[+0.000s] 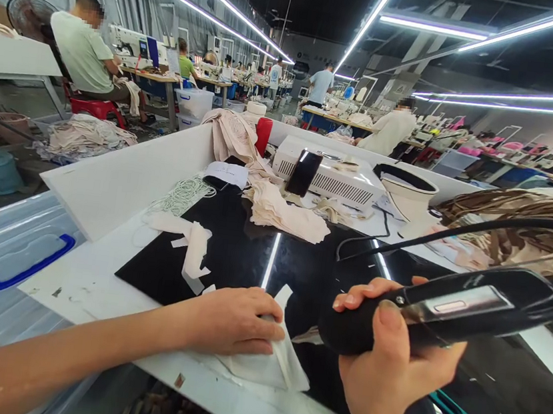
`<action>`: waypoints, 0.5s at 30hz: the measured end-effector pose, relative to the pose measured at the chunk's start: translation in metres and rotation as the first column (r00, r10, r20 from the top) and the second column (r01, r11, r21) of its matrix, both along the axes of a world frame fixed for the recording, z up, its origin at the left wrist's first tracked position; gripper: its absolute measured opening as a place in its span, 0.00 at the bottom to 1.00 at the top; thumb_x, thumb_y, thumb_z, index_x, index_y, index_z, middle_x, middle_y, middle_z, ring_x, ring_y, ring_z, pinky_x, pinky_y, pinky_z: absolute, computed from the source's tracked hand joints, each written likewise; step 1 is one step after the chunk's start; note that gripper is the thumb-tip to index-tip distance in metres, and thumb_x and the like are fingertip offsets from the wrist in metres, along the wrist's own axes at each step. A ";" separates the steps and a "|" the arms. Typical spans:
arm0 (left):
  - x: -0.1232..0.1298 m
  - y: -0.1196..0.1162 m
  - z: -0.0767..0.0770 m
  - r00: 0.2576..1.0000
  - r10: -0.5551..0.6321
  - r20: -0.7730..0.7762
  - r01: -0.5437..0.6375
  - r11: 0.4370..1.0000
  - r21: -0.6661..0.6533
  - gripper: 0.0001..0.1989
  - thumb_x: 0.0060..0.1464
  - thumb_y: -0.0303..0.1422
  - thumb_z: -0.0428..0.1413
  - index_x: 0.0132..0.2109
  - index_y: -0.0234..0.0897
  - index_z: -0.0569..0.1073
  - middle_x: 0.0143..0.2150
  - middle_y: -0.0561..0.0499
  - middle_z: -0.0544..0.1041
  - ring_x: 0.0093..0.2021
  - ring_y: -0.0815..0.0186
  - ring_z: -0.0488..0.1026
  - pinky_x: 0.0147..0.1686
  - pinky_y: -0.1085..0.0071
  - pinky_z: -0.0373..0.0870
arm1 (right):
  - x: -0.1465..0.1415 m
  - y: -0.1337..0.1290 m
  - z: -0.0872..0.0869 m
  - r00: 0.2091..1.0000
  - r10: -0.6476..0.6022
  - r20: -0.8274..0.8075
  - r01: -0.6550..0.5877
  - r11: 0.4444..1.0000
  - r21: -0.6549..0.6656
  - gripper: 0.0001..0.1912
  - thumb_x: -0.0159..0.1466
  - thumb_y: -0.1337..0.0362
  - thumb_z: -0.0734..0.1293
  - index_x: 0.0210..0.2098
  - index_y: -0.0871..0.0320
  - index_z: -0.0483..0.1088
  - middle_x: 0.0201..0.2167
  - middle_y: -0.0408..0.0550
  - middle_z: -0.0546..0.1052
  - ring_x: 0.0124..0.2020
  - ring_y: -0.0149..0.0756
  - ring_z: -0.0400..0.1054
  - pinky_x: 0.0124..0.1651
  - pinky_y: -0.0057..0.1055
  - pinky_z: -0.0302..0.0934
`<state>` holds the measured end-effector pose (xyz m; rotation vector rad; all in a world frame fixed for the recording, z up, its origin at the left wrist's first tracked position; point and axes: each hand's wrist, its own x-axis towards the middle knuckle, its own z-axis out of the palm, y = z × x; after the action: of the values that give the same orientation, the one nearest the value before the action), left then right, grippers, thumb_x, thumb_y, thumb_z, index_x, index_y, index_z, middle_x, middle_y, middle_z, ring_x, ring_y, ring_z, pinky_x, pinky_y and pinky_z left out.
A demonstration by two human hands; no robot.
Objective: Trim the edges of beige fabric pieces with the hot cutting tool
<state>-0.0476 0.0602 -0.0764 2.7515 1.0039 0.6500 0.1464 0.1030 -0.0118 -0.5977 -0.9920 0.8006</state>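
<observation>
My left hand (pixel 242 322) rests on a cream fabric piece (pixel 264 370) at the near edge of the black board (pixel 235 256). Its fingers are bent together on the cloth beside a narrow folded strip; the thumb is hidden. My right hand (pixel 389 375) is wrapped round a black corded handheld tool (pixel 522 297) with a silver panel, raised above the board to the right of the fabric. The tool's working face is turned out of sight. Cream fabric strips (pixel 195 251) lie at the board's left, and a stack of cut fabric pieces (pixel 288 215) at its far side.
A phone (pixel 303 173) leans on a white machine box (pixel 332 167). Green cord (pixel 185 194) lies at the left. A teal-handled tool (pixel 453 410) is under my right wrist. The black cable (pixel 496 227) arcs across the right. Co-workers sit and stand farther off.
</observation>
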 end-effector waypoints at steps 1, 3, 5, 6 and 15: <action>0.000 0.000 0.000 1.000 0.001 0.003 -0.001 1.000 0.001 0.12 0.73 0.37 0.54 0.55 0.38 0.77 0.55 0.44 0.77 0.55 0.59 0.75 0.65 0.62 0.68 | 0.000 0.000 -0.001 1.000 0.001 0.006 -0.001 1.000 0.003 0.24 0.56 0.64 0.78 0.49 0.52 0.68 0.28 0.37 0.77 0.22 0.32 0.70 0.24 0.34 0.71; -0.001 0.000 0.000 1.000 0.001 0.010 -0.001 1.000 0.004 0.12 0.73 0.37 0.54 0.55 0.38 0.77 0.55 0.44 0.77 0.55 0.59 0.75 0.64 0.62 0.68 | -0.001 0.000 -0.002 1.000 0.000 0.021 0.000 1.000 0.008 0.24 0.57 0.64 0.78 0.49 0.52 0.68 0.29 0.37 0.77 0.22 0.32 0.70 0.24 0.34 0.72; -0.001 0.000 0.000 1.000 0.005 0.015 -0.005 1.000 0.003 0.12 0.73 0.37 0.54 0.55 0.38 0.78 0.54 0.43 0.77 0.54 0.59 0.75 0.64 0.62 0.69 | -0.002 0.000 -0.001 1.000 -0.006 0.030 0.006 1.000 0.006 0.23 0.57 0.65 0.78 0.49 0.52 0.68 0.29 0.38 0.78 0.23 0.32 0.71 0.24 0.34 0.72; -0.001 0.000 0.001 1.000 0.008 0.015 -0.008 1.000 0.004 0.12 0.73 0.37 0.55 0.55 0.38 0.78 0.54 0.43 0.76 0.54 0.59 0.75 0.64 0.62 0.69 | -0.003 0.000 0.000 1.000 -0.007 0.029 0.007 1.000 0.003 0.23 0.57 0.65 0.78 0.49 0.52 0.68 0.29 0.38 0.78 0.23 0.32 0.71 0.24 0.34 0.72; 0.000 0.000 0.000 1.000 0.008 0.017 -0.008 1.000 -0.007 0.13 0.73 0.37 0.54 0.56 0.38 0.78 0.54 0.44 0.76 0.54 0.59 0.74 0.65 0.61 0.68 | -0.010 0.007 -0.002 1.000 0.018 0.023 -0.019 0.999 0.035 0.23 0.58 0.63 0.78 0.49 0.50 0.67 0.30 0.36 0.77 0.23 0.31 0.71 0.26 0.32 0.71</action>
<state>-0.0476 0.0599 -0.0761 2.7329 1.0118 0.6689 0.1361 0.1104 -0.0137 -0.5692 -1.0311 0.7924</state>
